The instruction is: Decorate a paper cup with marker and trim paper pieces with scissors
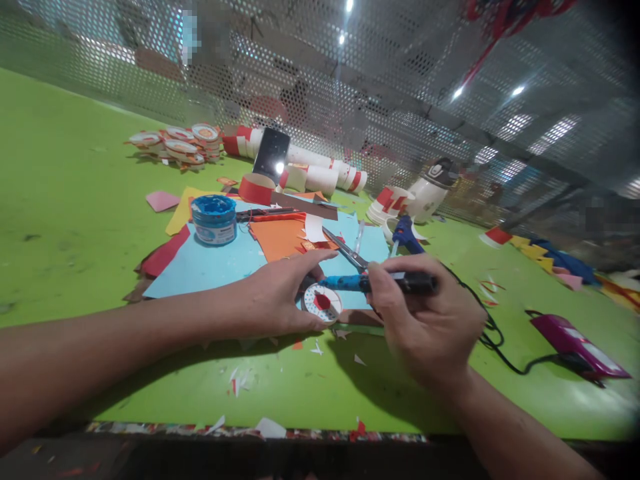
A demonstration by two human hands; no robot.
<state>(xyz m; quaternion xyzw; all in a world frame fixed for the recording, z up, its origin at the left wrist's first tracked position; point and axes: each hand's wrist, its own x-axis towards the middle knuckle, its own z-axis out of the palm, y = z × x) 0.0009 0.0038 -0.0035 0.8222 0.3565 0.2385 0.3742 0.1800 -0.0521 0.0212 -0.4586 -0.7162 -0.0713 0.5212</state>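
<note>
My left hand (pixel 285 293) is closed around the edge of a small round white paper disc (pixel 314 309), thumb below and fingers above. The disc has a red shape at its centre and rows of blue dots on part of its face. In my right hand (pixel 425 320) is a marker (pixel 345 283), its barrel black at the back and smeared blue toward the front. The marker's front end is at the upper edge of the disc; whether it touches cannot be made out. Scissors (pixel 345 248) lie just beyond on coloured paper sheets (pixel 200 267).
An open jar of blue paint (pixel 214 220) stands on the paper. Behind are stacked paper discs (pixel 185 145), a phone (pixel 271 152) and white-and-red paper tubes (pixel 320 179). A blue glue gun (pixel 406 235) and a magenta power bank-like box (pixel 580 343) with a black cable lie at right.
</note>
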